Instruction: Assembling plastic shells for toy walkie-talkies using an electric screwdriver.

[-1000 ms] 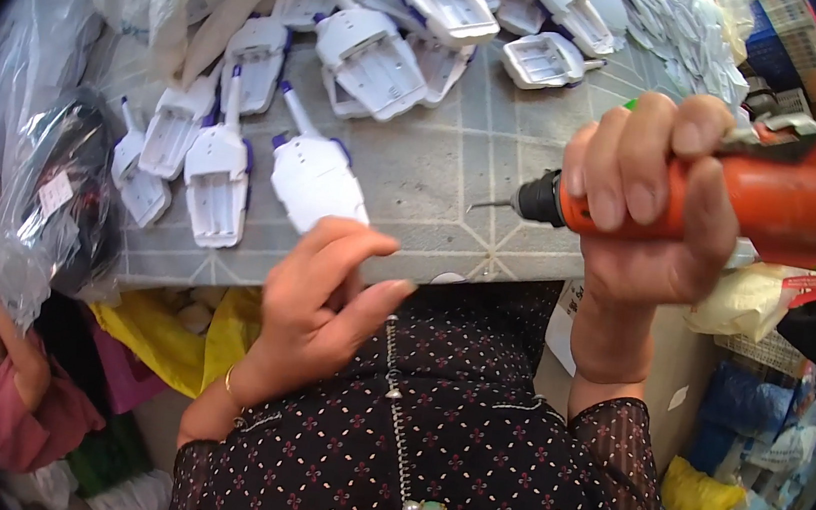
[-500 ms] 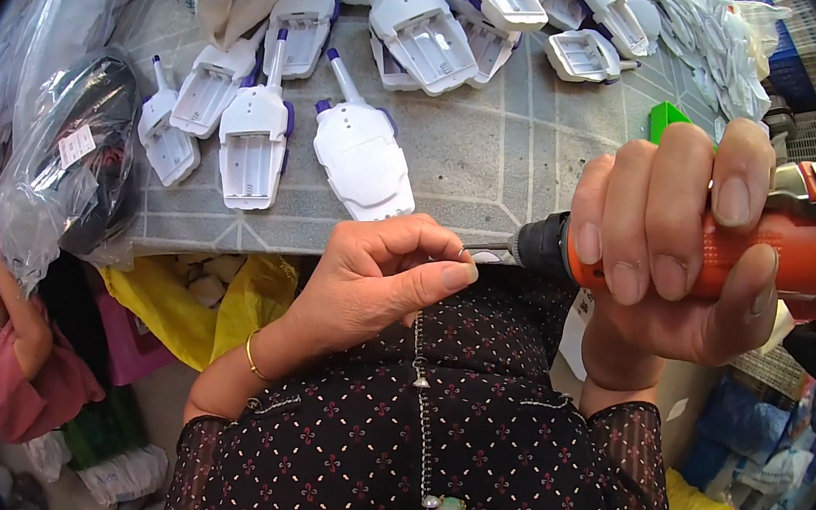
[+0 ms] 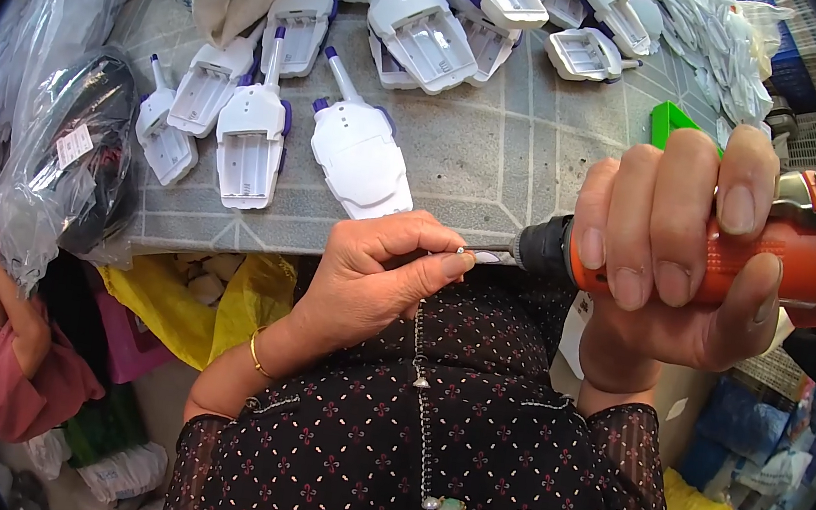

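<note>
My right hand (image 3: 675, 255) is wrapped round an orange power screwdriver (image 3: 799, 264) with a black chuck, held sideways so that its thin bit (image 3: 494, 248) points left. My left hand (image 3: 392, 263) is closed in a pinch at the end of that bit. Between thumb and forefinger shows a tiny shiny screw (image 3: 462, 251), mostly covered by the fingertips. Just beyond the left hand, a white plastic handheld casing (image 3: 363, 159) with a stubby antenna and purple parts lies with its cover side up on the grey table (image 3: 476, 187).
More white casings (image 3: 423, 35) with open battery bays lie across the far table. White flat pieces (image 3: 688, 45) are heaped at far right, near a green tray (image 3: 674, 124). Plastic-wrapped goods (image 3: 88, 148) stand at left. Below hangs a yellow bag (image 3: 181, 305); another person's arm (image 3: 19, 311) is at far left.
My left thumb and forefinger have shifted slightly, and the bit's tip now meets them with the shiny screw showing. The right hand and screwdriver have moved a little downward and to the right.
</note>
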`<state>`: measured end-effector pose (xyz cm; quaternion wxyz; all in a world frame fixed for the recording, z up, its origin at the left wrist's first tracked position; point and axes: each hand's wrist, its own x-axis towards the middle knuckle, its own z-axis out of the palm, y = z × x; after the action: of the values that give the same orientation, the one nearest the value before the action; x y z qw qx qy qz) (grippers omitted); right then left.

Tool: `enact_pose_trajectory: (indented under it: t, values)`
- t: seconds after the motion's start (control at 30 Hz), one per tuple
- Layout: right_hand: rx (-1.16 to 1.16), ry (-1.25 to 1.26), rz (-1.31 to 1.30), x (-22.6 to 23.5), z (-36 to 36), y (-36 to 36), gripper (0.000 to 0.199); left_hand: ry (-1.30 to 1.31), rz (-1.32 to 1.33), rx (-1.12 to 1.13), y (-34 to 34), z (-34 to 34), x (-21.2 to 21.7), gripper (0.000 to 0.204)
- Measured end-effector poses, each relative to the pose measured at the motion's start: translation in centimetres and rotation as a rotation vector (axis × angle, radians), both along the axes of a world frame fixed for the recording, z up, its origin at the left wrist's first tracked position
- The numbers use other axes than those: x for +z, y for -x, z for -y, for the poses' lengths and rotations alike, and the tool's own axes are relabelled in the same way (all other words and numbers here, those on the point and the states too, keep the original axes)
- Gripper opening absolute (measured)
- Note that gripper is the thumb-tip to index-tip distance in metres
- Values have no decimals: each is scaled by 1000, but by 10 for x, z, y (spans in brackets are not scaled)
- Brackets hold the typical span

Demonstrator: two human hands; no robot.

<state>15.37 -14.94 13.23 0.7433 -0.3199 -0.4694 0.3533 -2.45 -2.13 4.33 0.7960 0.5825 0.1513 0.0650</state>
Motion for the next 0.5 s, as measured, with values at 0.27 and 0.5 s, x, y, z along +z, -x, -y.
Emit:
enact_pose_trajectory:
  t: [0.27,0.5]
  values:
    - [-26,22,-19,-1,-1,4,27,-17,50,39,0,3,-4,9]
    - [-22,-5,7,-3,-3,4,28,-69,35,77,0,3,-1,9]
